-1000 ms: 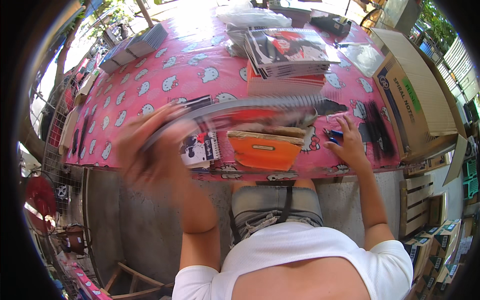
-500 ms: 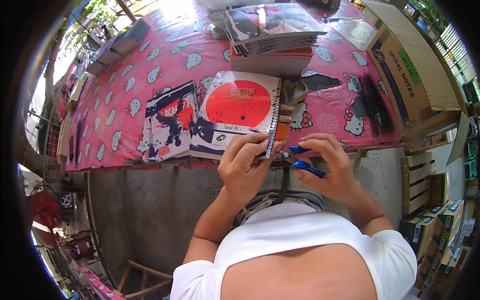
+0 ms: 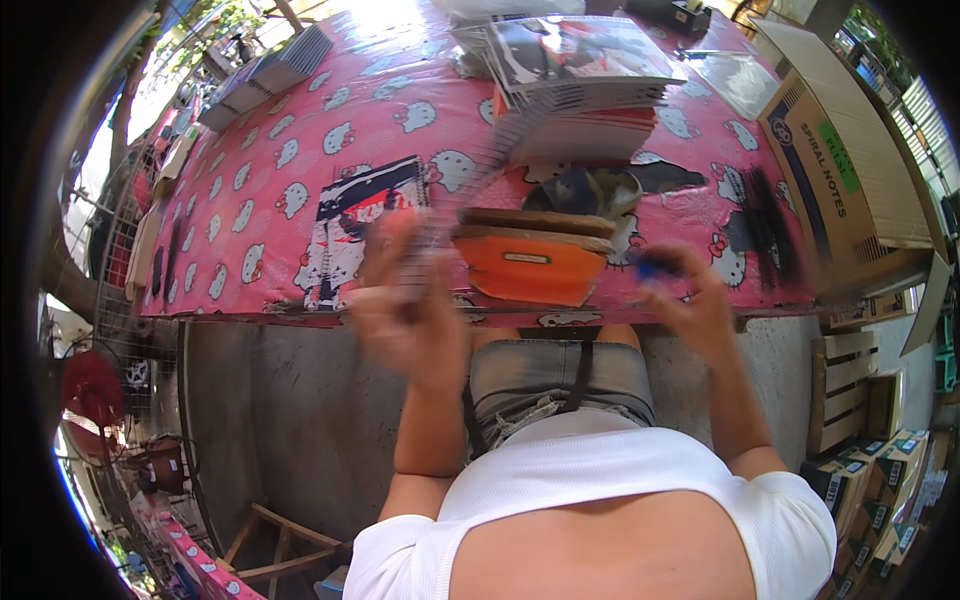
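Note:
My left hand, smeared by motion, is closed on a spiral notebook tilted up almost edge-on, its dark coil running along the edge. My right hand grips a pair of blue-handled pliers at the table's front edge; their jaws are blurred. Between the hands stands an orange block with a wooden strip on top and a small label plate. Left of it, partly behind my left hand, lies another notebook with a dark blue, white and red cover.
A tall stack of notebooks stands at the back centre, with a cloth-like bundle in front. An open cardboard box sits at the right. More notebooks lie at the far left. The pink table cover has torn dark patches.
My left hand has lifted the notebook off the table, turned it edge-on and moved left, exposing the orange block. My right hand has moved right and away from the notebook with the pliers.

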Demonstrator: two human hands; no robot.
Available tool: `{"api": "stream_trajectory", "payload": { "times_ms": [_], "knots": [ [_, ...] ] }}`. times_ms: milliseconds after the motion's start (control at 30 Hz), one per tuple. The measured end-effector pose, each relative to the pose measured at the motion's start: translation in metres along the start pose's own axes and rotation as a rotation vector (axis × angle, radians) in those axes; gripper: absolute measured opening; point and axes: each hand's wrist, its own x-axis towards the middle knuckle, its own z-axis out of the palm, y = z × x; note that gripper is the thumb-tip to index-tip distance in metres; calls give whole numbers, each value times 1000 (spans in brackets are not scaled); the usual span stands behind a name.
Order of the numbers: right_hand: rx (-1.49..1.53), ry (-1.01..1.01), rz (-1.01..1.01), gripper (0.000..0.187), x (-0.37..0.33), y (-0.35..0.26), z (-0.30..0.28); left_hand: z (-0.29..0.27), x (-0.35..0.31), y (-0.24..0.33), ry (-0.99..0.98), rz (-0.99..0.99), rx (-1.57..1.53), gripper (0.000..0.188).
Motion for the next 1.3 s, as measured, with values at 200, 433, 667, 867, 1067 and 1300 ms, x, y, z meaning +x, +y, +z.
{"api": "stream_trajectory", "payload": {
  "times_ms": [200,433,667,867,1067,1300],
  "knots": [
    [-860,187,-133,45,37,78,-42,-109,15,-136,423,-505,400,38],
    [-846,485,-720,37,154,-27,-12,-78,31,-111,250,-186,1278,50],
    [-829,329,-929,28,178,-21,28,17,55,-36,-374,-1180,-1184,27],
    [-619,122,-982,41,61,-25,15,28,37,-7,-376,-952,-759,27],
    [-179,140,-346,23,39,-5,-11,12,62,8,-767,-278,-385,25],
    [-69,88,-178,38,23,44,29,27,31,-22,-554,-528,-384,61]
  ]
}}
